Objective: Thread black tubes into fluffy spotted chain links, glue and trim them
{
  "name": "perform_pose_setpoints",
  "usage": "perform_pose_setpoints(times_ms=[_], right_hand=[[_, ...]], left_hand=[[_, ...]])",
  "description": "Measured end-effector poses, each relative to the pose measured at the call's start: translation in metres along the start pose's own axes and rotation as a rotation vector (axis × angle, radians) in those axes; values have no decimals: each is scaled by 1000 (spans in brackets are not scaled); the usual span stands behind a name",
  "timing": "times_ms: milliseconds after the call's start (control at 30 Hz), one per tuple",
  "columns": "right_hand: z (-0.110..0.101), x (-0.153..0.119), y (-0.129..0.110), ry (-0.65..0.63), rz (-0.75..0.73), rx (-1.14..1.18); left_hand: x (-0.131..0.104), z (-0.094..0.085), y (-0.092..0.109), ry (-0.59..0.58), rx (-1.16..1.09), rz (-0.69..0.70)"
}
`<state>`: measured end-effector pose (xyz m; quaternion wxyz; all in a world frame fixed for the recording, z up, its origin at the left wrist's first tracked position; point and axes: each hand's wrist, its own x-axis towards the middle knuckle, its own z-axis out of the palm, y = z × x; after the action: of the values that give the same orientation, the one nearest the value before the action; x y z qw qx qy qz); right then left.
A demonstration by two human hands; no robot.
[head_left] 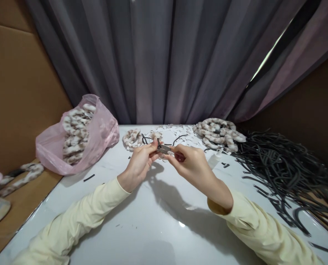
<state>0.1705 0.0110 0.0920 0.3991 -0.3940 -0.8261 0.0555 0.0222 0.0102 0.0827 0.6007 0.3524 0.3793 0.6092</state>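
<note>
Both of my hands meet above the far middle of the white table. My left hand (140,162) is closed, pinching a small dark piece (159,143) between thumb and fingers. Pointing toward it from the left, my right hand (190,160) has its thumb and index finger closed at the end of a small grey flat piece (164,148). The grey piece bridges the two hands; its exact kind is too small to make out. Just behind them lie a brown-and-white fluffy ring (132,138) and a thin black cord (180,138).
A pink plastic bag (104,129) of fluffy strips stands at left. At right are a fluffy coil pile (219,133), a small white bottle (215,159) and a heap of black cords (285,169). White scraps (177,132) litter the back, before a grey curtain (153,66).
</note>
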Motion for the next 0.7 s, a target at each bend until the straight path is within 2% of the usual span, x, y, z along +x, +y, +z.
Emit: perform_pose_setpoints(times_ms=[200,433,700], right_hand=[[-9,0,-4,35,20,33],[-4,0,-2,40,10,18],[8,-1,-1,-7,57,-92]], left_hand=[[-1,1,4,-7,-11,0],[2,-3,0,-27,7,-10],[0,1,-3,52,-19,3]])
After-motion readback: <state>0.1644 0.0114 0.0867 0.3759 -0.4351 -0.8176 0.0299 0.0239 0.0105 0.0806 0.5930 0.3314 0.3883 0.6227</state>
